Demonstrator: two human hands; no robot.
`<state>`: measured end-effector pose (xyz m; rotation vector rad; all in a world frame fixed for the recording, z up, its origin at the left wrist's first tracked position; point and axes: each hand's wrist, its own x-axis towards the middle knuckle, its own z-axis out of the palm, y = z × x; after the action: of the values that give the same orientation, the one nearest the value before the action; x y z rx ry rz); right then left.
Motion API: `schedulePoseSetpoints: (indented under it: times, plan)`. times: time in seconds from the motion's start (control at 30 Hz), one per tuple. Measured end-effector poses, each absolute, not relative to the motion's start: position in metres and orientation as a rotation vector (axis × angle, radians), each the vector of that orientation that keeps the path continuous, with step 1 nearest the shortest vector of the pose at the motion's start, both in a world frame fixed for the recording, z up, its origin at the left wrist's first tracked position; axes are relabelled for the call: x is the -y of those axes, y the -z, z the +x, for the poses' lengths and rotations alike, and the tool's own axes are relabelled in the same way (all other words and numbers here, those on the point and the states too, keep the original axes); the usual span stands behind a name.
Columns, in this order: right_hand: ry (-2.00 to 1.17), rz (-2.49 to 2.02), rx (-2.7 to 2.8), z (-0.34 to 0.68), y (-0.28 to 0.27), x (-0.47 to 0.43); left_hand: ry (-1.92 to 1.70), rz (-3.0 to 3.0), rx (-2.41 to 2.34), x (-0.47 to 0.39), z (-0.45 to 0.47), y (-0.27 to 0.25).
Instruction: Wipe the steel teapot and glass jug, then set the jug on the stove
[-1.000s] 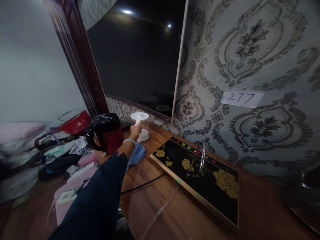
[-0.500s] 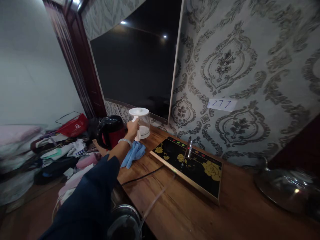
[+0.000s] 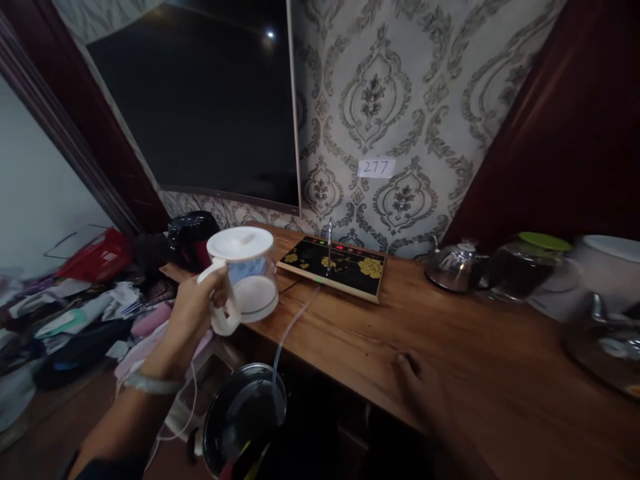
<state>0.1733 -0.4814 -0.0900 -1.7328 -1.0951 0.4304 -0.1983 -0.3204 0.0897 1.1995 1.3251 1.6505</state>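
At the left end of the wooden tabletop [image 3: 345, 340], in the head view, a clear jug [image 3: 250, 283] is being held roughly upright over the near edge; whether its base is touching the wood cannot be told. Its white lid [image 3: 240, 241] is being worn on top. Its white handle [image 3: 227, 325] is being gripped by the left hand [image 3: 197, 300], fingers curled around. A pale bracelet [image 3: 153, 383] is being worn at the left wrist. The right hand [image 3: 417, 380] is being shown dark and blurred at the near edge; whether it is being opened or closed cannot be told.

Behind the jug, to the left: a black-and-red kettle [image 3: 193, 233]. To the right: a black panel [image 3: 345, 272], being decorated by gold flowers, a metal tap [image 3: 329, 247] being mounted on it. From the panel, a clear hose [image 3: 287, 333] is being led down into a metal pot [image 3: 250, 368] below the edge. Farther right, a metal teapot [image 3: 453, 267] and a green-lidded glass pot [image 3: 523, 267] are being displayed. On the wall, a label [image 3: 377, 168] reading 277 is being displayed.
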Motion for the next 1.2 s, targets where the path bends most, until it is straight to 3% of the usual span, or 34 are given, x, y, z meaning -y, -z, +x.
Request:
schedulePoseSetpoints:
  times: [0.27,0.77,0.97,1.2]
  plan:
    - [-0.49,-1.59,1.039,0.169,0.084,0.485,-1.339,1.091,-1.136,0.407,-0.152,-0.052]
    - [-0.722,-1.369,1.019,0.129,0.066,0.489,-1.278,1.387,-1.153,0.411,-0.066,-0.015]
    - [-0.341,-1.343,1.238,0.136,0.007,0.457,-1.31,1.394,-1.172,0.407,-0.054,0.0]
    - [0.058,-1.203,2.123,0.149,-0.066,0.386,-1.327,1.414,-1.162,0.403,-0.048,0.012]
